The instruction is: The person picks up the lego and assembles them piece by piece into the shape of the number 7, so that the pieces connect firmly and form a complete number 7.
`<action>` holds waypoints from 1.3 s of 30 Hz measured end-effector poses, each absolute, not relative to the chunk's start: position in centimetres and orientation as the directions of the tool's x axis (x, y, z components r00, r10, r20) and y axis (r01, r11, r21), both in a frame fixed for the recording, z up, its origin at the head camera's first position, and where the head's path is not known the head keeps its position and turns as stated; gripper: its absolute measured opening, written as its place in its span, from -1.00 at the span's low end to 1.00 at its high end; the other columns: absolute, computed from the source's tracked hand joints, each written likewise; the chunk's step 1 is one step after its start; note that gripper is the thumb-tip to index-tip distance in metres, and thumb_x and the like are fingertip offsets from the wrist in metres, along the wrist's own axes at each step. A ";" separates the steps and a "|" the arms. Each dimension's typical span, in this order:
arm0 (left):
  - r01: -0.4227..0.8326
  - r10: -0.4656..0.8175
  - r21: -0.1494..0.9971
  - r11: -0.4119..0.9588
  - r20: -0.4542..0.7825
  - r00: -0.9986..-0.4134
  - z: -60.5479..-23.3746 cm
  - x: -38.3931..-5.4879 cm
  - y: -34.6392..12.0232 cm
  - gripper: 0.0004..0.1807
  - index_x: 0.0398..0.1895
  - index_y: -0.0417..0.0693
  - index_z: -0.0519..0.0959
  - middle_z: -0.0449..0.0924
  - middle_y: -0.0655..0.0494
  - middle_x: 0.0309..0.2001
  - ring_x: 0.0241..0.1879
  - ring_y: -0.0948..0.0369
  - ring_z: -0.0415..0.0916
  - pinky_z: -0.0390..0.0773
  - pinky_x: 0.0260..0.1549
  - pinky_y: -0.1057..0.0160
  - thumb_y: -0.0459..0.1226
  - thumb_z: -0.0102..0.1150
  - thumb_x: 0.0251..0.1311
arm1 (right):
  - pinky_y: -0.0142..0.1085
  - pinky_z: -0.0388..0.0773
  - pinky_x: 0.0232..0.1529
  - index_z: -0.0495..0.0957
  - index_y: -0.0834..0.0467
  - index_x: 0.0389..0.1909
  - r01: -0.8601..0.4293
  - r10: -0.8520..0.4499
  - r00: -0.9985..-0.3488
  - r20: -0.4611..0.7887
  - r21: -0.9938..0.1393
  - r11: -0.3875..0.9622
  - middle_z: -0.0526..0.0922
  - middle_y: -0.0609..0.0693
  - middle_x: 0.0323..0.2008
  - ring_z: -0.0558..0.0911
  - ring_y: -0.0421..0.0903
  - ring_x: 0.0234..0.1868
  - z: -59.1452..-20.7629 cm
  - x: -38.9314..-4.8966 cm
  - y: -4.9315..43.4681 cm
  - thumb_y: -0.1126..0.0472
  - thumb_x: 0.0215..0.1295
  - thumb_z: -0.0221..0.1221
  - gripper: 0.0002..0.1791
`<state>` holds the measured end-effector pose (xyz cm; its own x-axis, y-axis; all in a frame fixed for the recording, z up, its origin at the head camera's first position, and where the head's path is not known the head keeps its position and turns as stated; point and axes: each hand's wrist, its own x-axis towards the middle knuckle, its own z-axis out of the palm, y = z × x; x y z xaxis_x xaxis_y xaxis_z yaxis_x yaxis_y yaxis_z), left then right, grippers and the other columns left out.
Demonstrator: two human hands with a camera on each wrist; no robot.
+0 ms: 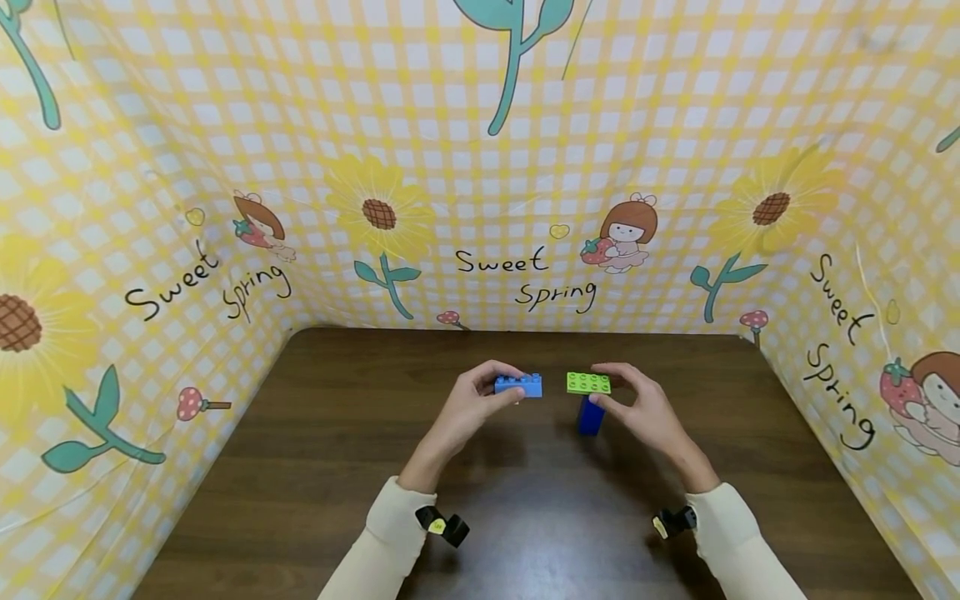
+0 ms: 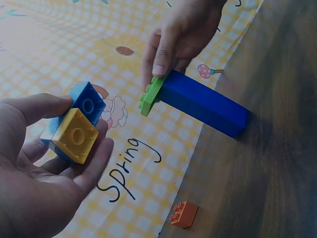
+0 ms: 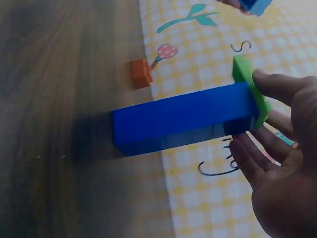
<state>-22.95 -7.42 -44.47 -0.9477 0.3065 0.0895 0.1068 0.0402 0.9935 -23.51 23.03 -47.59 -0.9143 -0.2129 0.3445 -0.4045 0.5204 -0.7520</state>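
Observation:
My left hand pinches a light blue toy brick between thumb and fingers, above the table. A yellow brick sits against its underside, as the left wrist view shows. My right hand holds the edge of a light green studded brick, thumb on the near side and fingers behind. That green piece lies across the top of a tall dark blue block, which stands upright on the table. In the right wrist view the fingertips are right at the block's upper end.
A small orange brick rests on the brown wooden table near its back edge; the left hand hides it in the head view. A yellow checked cloth with printed flowers hangs behind and at both sides.

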 end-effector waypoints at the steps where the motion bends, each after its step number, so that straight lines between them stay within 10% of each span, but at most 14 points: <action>1: 0.107 0.307 0.993 0.044 0.088 -0.948 -44.5 -23.0 -7.4 -0.75 0.10 -0.07 0.71 0.66 -0.07 0.15 -0.01 0.13 0.61 0.66 -0.01 0.17 -0.29 0.38 0.41 | 0.11 0.63 0.21 0.59 0.13 0.34 -0.391 -0.220 -0.920 0.324 -0.764 0.513 0.70 0.12 0.24 0.67 0.15 0.20 -47.8 -23.6 23.1 0.18 0.39 0.43 -0.47; 39: 0.273 0.295 0.959 0.081 0.239 -0.925 -46.5 -24.2 -5.5 -0.82 -0.01 -0.08 0.71 0.70 -0.02 0.22 0.09 0.14 0.60 0.64 0.04 0.22 -0.38 0.40 0.37 | 0.27 0.64 0.18 0.66 0.12 0.23 -0.449 -0.297 -0.885 0.357 -0.822 0.350 0.78 0.11 0.13 0.75 0.20 0.10 -49.6 -23.7 18.1 0.25 0.39 0.41 -0.59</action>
<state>-24.17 -5.53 -46.50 -0.9253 0.2945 0.2387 0.2729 0.0805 0.9587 -23.74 18.06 -49.63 -0.8855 -0.2974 0.3570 -0.4490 0.3504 -0.8220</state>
